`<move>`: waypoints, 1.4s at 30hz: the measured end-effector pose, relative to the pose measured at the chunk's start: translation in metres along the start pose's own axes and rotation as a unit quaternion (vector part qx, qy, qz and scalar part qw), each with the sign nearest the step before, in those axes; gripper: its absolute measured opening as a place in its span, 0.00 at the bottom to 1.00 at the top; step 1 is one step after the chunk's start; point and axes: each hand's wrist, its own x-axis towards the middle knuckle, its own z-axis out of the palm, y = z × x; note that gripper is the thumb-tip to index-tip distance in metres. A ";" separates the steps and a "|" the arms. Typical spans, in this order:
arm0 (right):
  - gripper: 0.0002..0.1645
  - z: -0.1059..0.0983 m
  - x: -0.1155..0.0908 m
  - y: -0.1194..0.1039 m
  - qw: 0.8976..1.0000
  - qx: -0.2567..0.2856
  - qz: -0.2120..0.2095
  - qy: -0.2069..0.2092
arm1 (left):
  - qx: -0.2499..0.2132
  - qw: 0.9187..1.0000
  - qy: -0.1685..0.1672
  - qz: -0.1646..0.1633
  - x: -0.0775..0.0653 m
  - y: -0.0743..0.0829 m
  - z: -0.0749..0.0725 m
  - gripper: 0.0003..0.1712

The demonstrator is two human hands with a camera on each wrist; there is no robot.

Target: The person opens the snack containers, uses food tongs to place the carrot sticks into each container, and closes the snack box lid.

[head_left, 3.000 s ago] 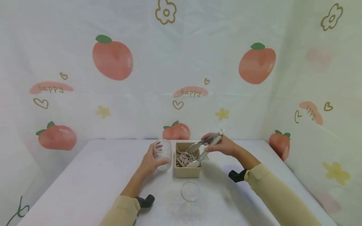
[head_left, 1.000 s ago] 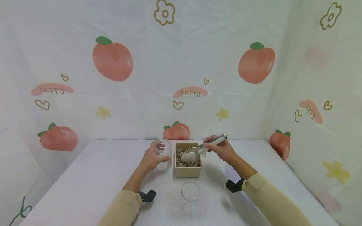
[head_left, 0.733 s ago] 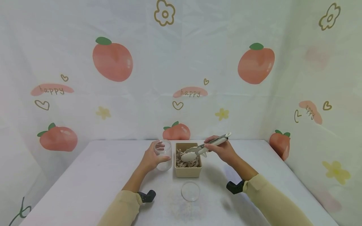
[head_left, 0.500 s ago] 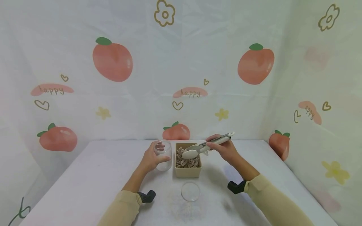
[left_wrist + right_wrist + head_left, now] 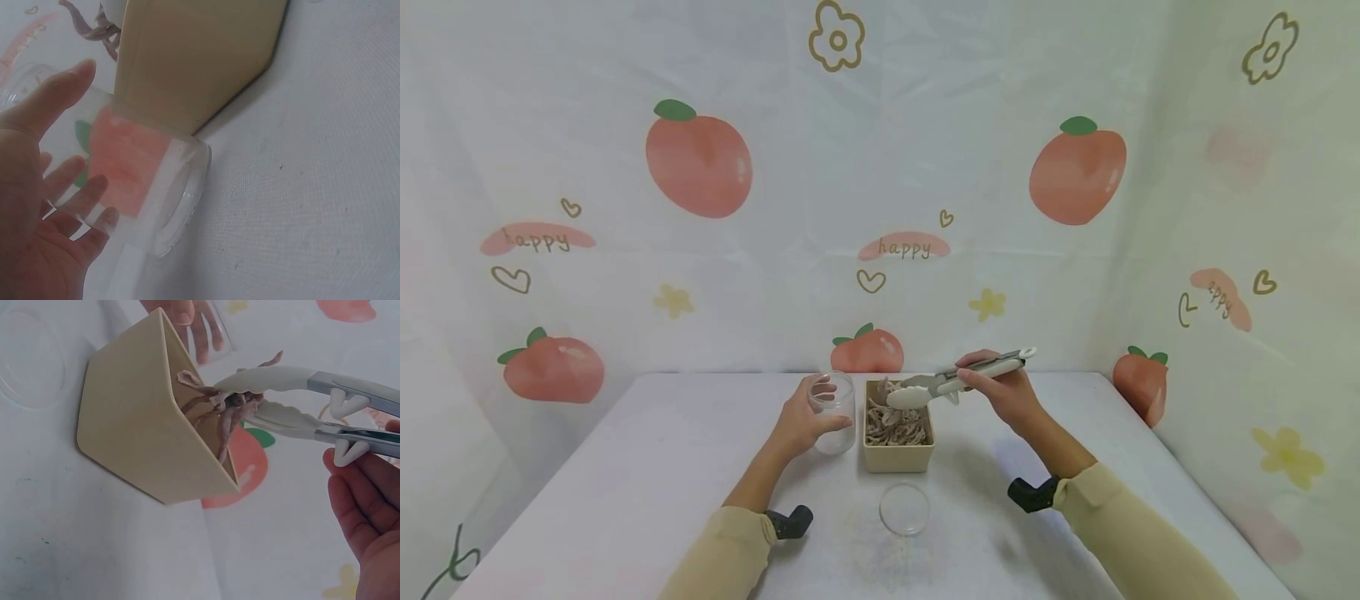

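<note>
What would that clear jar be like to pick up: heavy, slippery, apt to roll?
The jar is probably light for its size: nothing shows inside its see-through wall. Its smooth sides look potentially slippery. Being round, it might well roll if tipped over.

The left hand (image 5: 25, 194) has its grip on a clear jar (image 5: 134, 165); just beside it, a tan box (image 5: 194, 56) stands on a white tabletop (image 5: 300, 187), brown strips (image 5: 94, 31) showing past its edge.
</note>
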 end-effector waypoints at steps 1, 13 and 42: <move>0.12 0.000 0.000 0.001 1.000 -0.001 -0.003 0.002 | 0.001 1.000 0.001 0.000 0.000 0.000 0.000 0.50; 0.12 -0.002 -0.001 -0.001 0.999 0.020 -0.031 0.031 | -0.001 1.000 0.001 0.002 0.000 -0.001 0.001 0.51; 0.13 0.037 0.026 -0.034 0.987 0.100 -0.107 0.060 | -0.007 1.000 -0.003 0.006 0.001 0.000 0.000 0.51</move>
